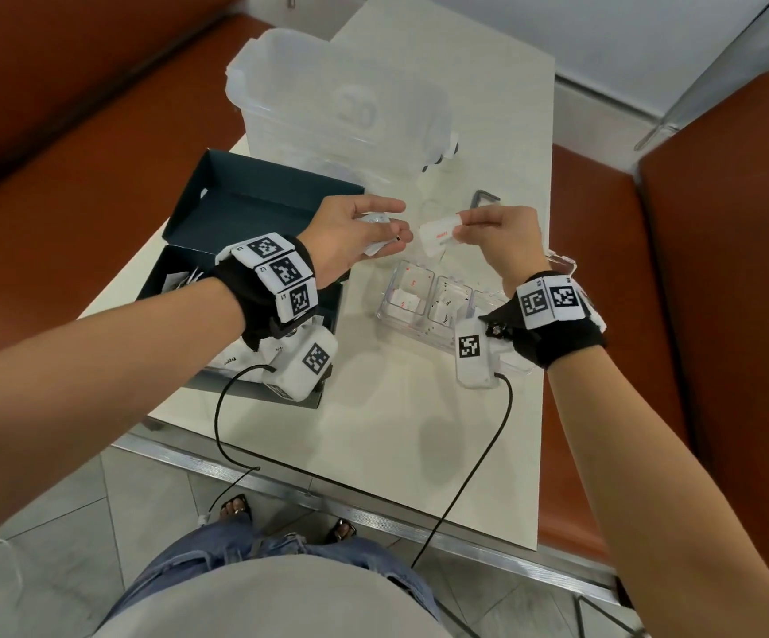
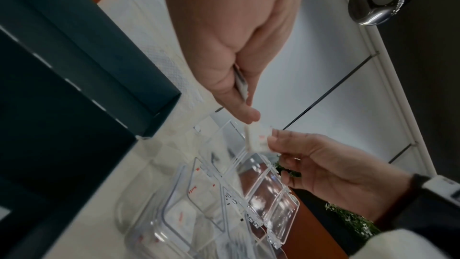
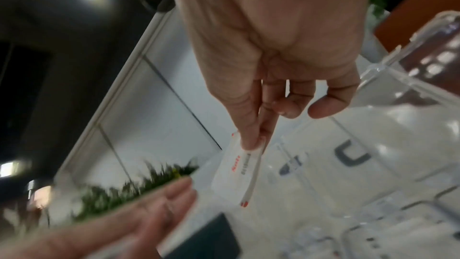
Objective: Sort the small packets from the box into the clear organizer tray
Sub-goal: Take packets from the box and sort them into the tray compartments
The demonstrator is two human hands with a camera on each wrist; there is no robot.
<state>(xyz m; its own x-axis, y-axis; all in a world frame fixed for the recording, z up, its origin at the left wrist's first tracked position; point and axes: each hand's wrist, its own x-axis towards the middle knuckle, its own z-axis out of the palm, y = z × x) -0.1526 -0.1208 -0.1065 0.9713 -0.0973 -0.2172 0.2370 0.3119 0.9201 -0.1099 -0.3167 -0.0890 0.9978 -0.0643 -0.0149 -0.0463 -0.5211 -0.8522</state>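
The dark box [image 1: 254,209] sat open at left; the left hand [image 1: 350,237] cupped several packets [image 1: 375,232] just beside it, the right hand [image 1: 502,241] pinched one packet [image 1: 438,234] above the clear organizer tray [image 1: 419,333]

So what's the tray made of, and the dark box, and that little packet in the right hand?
The tray looks like hard clear plastic: glossy, and you see the table through its walls. The box looks like matte dark card, with thin folded walls. The packet pinched in the right hand looks like white paper or thin film with red print; which one is hard to tell.
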